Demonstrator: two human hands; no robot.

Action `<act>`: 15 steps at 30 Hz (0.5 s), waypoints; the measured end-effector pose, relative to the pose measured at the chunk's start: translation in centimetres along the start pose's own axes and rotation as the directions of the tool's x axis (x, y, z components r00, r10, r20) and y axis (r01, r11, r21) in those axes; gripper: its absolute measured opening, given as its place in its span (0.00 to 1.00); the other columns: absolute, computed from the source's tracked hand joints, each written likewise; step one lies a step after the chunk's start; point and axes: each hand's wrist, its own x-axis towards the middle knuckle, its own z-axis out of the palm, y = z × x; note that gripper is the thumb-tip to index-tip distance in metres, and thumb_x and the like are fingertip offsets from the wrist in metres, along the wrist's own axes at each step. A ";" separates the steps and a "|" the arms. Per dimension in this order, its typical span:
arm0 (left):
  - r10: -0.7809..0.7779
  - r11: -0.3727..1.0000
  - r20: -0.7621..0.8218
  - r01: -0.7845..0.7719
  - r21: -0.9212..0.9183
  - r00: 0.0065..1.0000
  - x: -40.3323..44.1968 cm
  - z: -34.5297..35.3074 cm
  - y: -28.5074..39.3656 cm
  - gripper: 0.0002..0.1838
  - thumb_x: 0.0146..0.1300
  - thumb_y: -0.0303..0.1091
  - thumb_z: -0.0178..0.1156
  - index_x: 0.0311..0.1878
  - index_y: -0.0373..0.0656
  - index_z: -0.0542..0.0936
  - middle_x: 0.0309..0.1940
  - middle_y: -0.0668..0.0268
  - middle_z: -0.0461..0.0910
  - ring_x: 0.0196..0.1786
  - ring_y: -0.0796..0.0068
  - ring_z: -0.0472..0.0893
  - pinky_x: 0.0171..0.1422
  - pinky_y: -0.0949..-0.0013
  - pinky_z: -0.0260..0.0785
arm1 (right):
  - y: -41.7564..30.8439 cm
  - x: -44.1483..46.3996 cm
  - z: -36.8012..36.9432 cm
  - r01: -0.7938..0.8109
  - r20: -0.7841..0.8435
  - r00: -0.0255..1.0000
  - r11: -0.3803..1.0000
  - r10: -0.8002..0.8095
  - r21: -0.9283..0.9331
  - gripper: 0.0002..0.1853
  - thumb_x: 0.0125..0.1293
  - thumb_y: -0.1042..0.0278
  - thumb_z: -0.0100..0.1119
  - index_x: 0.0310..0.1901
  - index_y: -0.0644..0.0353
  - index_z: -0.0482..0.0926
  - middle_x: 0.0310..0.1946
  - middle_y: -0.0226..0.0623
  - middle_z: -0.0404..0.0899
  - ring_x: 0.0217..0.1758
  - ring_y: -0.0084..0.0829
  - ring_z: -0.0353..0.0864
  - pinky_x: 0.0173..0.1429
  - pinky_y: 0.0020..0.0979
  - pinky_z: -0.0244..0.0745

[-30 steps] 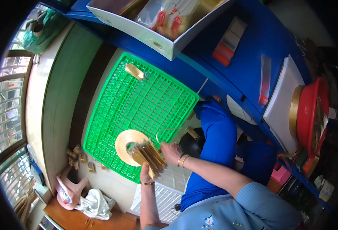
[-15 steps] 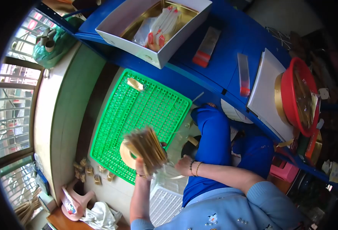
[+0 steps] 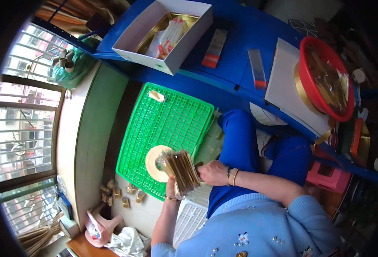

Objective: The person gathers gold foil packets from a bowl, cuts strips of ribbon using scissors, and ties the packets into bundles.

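Observation:
My left hand (image 3: 171, 187) is closed on a thick stack of gold packets (image 3: 181, 171) in clear wrapping. My right hand (image 3: 212, 173) is closed at the right side of the stack; what its fingers grip is too small to make out. Behind the stack, a roll of cream-coloured tape (image 3: 153, 163) lies on the green plastic crate (image 3: 176, 115), partly covered by the packets. One gold packet (image 3: 157, 96) rests at the crate's far left corner.
A blue table (image 3: 236, 51) bears a white box (image 3: 148, 60), two clear packs with red ends, a white board (image 3: 279, 85) and a red basin (image 3: 304, 55). Several small packets lie on the floor near a pink stool (image 3: 101, 227). My knees are right of the crate.
The view has shifted, showing more of the window and floor. The stack, smeared by motion half a second ago, is now steadier, and my right hand has come up against its right side.

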 end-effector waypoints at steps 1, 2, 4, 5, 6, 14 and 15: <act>-0.002 1.000 0.094 0.003 -0.010 0.996 0.5 1.9 0.3 0.55 0.45 0.67 0.66 0.72 0.47 0.56 0.67 0.38 0.57 0.53 0.52 0.78 0.54 0.54 0.76 | 0.0 -0.9 -0.2 0.006 0.023 1.000 1.000 -0.006 -0.009 0.07 0.57 0.67 0.51 0.26 0.58 0.76 0.22 0.48 0.78 0.25 0.49 0.80 0.31 0.48 0.74; -0.007 0.999 0.140 0.013 -0.045 0.990 1.0 0.8 0.2 0.57 0.43 0.73 0.63 0.71 0.46 0.57 0.64 0.40 0.63 0.53 0.52 0.77 0.53 0.54 0.76 | 0.0 -1.8 -0.2 0.010 0.044 0.999 1.000 -0.010 -0.016 0.07 0.56 0.66 0.51 0.27 0.58 0.77 0.22 0.49 0.79 0.25 0.49 0.80 0.31 0.49 0.74; 0.044 0.999 0.196 -0.048 0.016 0.980 1.0 1.3 0.9 0.57 0.44 0.73 0.63 0.71 0.44 0.57 0.61 0.43 0.67 0.54 0.53 0.77 0.53 0.53 0.75 | -0.1 -3.1 -0.2 -0.043 0.120 0.992 0.997 0.049 -0.059 0.08 0.56 0.66 0.51 0.29 0.59 0.78 0.24 0.50 0.79 0.29 0.50 0.81 0.35 0.48 0.74; 0.021 1.000 0.224 -0.025 0.017 0.974 0.8 1.6 1.4 0.58 0.43 0.74 0.63 0.70 0.43 0.58 0.61 0.45 0.68 0.54 0.54 0.77 0.53 0.53 0.75 | 0.7 -3.7 0.2 -0.025 0.160 0.986 0.997 0.037 -0.077 0.09 0.57 0.66 0.51 0.30 0.60 0.78 0.26 0.51 0.79 0.31 0.50 0.81 0.37 0.48 0.75; 0.026 0.998 0.244 -0.038 0.044 0.969 0.6 2.3 1.9 0.58 0.42 0.74 0.63 0.69 0.42 0.59 0.60 0.47 0.69 0.54 0.55 0.77 0.52 0.53 0.75 | 0.4 -4.0 -0.4 -0.002 0.198 0.980 0.996 0.021 -0.094 0.09 0.57 0.65 0.51 0.31 0.60 0.78 0.27 0.52 0.79 0.33 0.51 0.81 0.39 0.48 0.75; -0.142 0.932 0.306 0.024 0.361 0.941 -1.7 5.2 1.6 0.58 0.32 0.72 0.71 0.62 0.39 0.66 0.47 0.57 0.75 0.46 0.63 0.78 0.46 0.61 0.76 | 0.0 -1.7 -6.1 0.072 0.052 0.966 -0.460 0.252 0.885 0.23 0.71 0.44 0.46 0.43 0.59 0.77 0.33 0.33 0.82 0.38 0.34 0.82 0.45 0.40 0.76; -0.190 0.924 0.310 0.063 0.378 0.932 -2.2 6.6 1.2 0.58 0.31 0.70 0.72 0.62 0.39 0.66 0.47 0.57 0.75 0.46 0.63 0.78 0.46 0.61 0.76 | 0.2 -2.0 -8.0 0.150 0.016 0.944 -0.472 0.329 0.869 0.22 0.70 0.45 0.47 0.42 0.58 0.77 0.32 0.33 0.81 0.36 0.33 0.81 0.45 0.39 0.76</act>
